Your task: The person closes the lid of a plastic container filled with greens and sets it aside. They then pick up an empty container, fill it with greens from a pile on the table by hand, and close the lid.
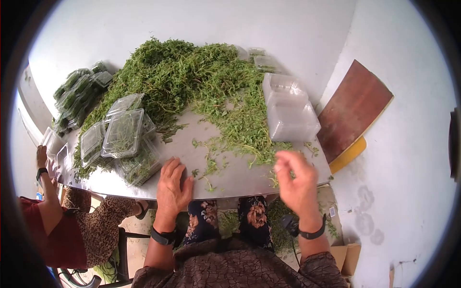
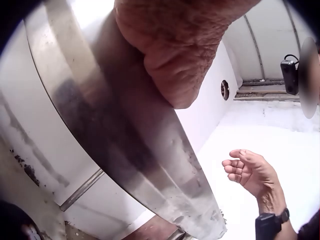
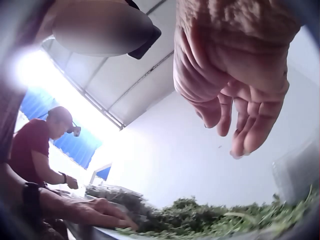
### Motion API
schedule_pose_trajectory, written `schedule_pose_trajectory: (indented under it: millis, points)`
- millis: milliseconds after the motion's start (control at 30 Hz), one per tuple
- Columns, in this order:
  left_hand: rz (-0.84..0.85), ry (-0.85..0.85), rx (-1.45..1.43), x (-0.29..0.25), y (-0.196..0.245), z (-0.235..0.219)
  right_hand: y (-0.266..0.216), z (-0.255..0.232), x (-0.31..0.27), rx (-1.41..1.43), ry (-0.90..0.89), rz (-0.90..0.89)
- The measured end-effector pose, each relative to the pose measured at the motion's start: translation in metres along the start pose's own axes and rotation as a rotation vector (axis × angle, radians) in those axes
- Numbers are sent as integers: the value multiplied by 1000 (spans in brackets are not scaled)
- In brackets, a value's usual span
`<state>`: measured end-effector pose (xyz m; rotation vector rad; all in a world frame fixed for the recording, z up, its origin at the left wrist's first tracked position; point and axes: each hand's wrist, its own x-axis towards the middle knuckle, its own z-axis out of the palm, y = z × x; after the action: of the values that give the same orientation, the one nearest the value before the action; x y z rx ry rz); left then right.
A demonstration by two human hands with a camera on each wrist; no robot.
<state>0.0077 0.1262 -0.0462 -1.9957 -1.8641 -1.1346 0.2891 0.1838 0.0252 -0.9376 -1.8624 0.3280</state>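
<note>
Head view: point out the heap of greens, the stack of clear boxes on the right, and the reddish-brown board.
Heap of greens (image 1: 161, 72), head view: its upper left part.
Stack of clear boxes (image 1: 294, 120), head view: its near side.
Reddish-brown board (image 1: 354, 103), head view: middle of its face.

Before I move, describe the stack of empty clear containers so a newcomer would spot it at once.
On the metal table, find the big heap of greens, then go to its right edge. The stack stands there, beyond the right hand. Unlike the filled boxes at the left, it shows no green inside.
</note>
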Motion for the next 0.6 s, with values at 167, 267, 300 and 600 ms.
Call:
schedule_pose_trajectory:
  millis: [167, 267, 300, 600]
  points:
    - [-32, -15, -4, 0, 1, 0, 32, -14, 44, -365, 137, -186]
    - [-49, -16, -13, 1, 2, -1, 54, -6, 56, -363, 108, -188]
    - [-44, -16, -9, 1, 1, -1, 59, -3, 59, -361, 91, -174]
    - [-61, -10, -28, 0, 1, -1, 83, 11, 78, -365, 19, -135]
